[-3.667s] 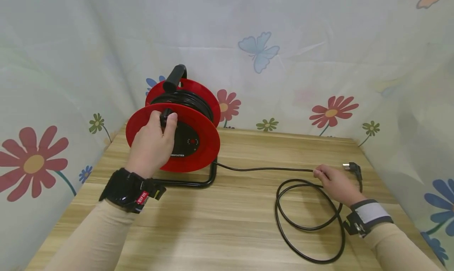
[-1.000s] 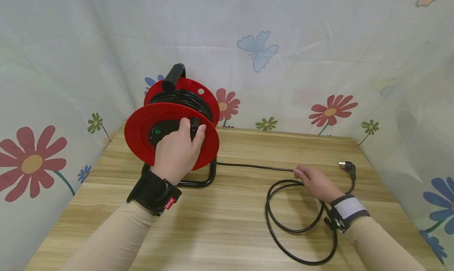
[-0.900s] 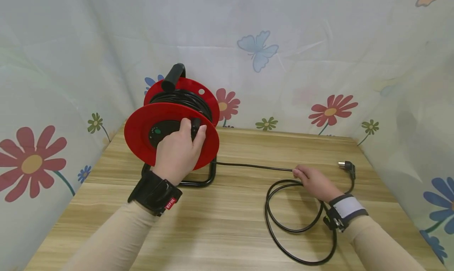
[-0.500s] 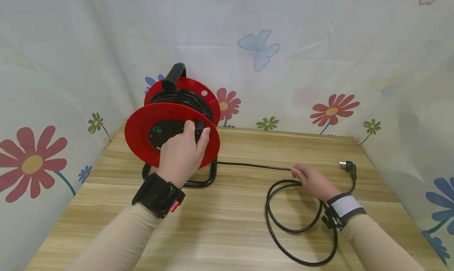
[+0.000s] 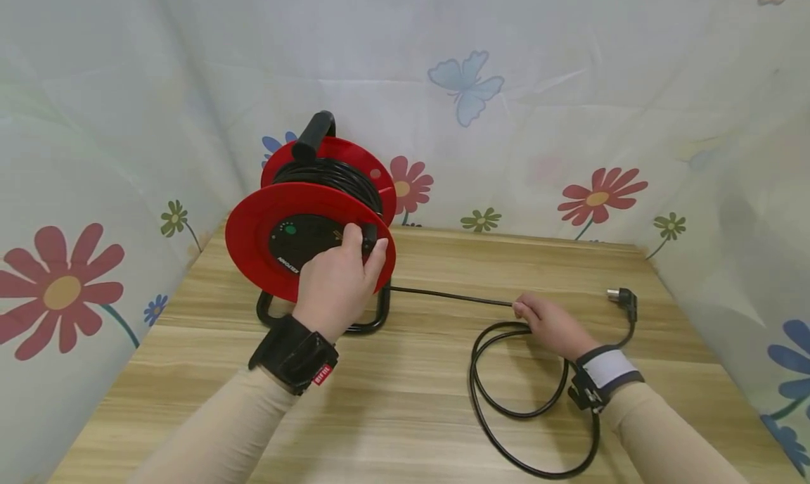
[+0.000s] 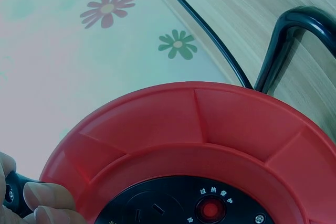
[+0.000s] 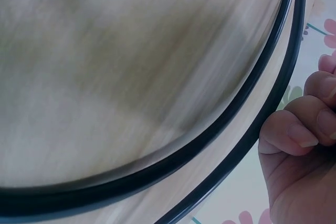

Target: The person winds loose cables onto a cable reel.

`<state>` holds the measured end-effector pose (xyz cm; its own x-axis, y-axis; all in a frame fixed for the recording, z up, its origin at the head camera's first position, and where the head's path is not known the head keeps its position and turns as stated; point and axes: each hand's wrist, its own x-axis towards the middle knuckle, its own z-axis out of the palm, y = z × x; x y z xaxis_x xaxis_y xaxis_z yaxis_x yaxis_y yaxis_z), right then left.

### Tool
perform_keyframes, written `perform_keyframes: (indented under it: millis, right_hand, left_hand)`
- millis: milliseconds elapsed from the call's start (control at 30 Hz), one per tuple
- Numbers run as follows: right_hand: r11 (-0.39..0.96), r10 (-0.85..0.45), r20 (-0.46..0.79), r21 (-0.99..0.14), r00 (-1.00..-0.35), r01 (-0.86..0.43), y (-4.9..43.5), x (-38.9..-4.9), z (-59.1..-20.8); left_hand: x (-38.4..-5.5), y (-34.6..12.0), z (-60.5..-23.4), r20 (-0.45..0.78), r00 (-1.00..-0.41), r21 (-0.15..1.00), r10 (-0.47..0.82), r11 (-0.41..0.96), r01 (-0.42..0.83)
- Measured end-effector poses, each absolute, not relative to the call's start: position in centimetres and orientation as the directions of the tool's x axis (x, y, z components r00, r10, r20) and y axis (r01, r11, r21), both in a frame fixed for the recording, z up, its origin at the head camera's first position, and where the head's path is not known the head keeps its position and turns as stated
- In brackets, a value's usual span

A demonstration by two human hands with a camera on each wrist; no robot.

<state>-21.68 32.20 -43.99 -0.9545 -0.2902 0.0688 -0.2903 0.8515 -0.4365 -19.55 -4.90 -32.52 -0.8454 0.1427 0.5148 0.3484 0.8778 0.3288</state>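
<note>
A red cable reel (image 5: 249, 234) with black cable wound on its drum stands at the left of the table in the head view. My left hand (image 5: 335, 283) grips the black crank knob (image 5: 369, 236) on the reel's front disc, at its right side. The left wrist view shows fingers (image 6: 52, 196) curled at this knob and the disc close up. From the reel's base a black cable (image 5: 446, 297) runs right to my right hand (image 5: 557, 327), which pinches it between thumb and fingers. The slack cable lies looped below that hand, and its plug (image 5: 626, 301) rests beyond it.
The reel stands on a black tube frame (image 5: 382, 314) with a black carry handle (image 5: 313, 136) on top. A flower-printed curtain (image 5: 506, 153) encloses the wooden table (image 5: 392, 414) at the back and both sides.
My left hand has carried the knob from the disc's upper left round to its right, turning the disc clockwise. My right hand has moved left toward the reel; the slack loops have shifted slightly left.
</note>
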Motion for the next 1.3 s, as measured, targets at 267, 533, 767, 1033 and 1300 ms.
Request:
perform_keyframes:
  millis: [267, 533, 767, 1033, 1300]
  right_hand:
    - [0.849, -0.303, 0.077, -0.430, -0.950, -0.306, 31.9, -21.8, -44.3]
    - [0.848, -0.323, 0.071, -0.420, -0.944, -0.322, 30.4, -22.2, -44.1]
    - [0.842, -0.343, 0.074, -0.419, -0.937, -0.341, 29.3, -22.5, -44.0]
    - [0.848, -0.342, 0.068, -0.408, -0.937, -0.339, 28.2, -22.6, -44.0]
    - [0.838, -0.364, 0.061, -0.414, -0.930, -0.355, 27.0, -23.2, -44.0]
  left_hand:
    - [-19.6, -4.7, -32.7, 0.510, -0.848, 0.317, 0.145, 0.884, 0.343]
    - [-19.5, -4.1, -34.1, 0.549, -0.813, 0.239, 0.195, 0.895, 0.376]
    - [-19.3, -3.8, -35.3, 0.564, -0.800, 0.224, 0.206, 0.894, 0.388]
    - [-19.2, -3.5, -36.3, 0.553, -0.804, 0.207, 0.216, 0.900, 0.384]
    - [-19.0, -3.5, -38.0, 0.540, -0.811, 0.210, 0.224, 0.897, 0.388]
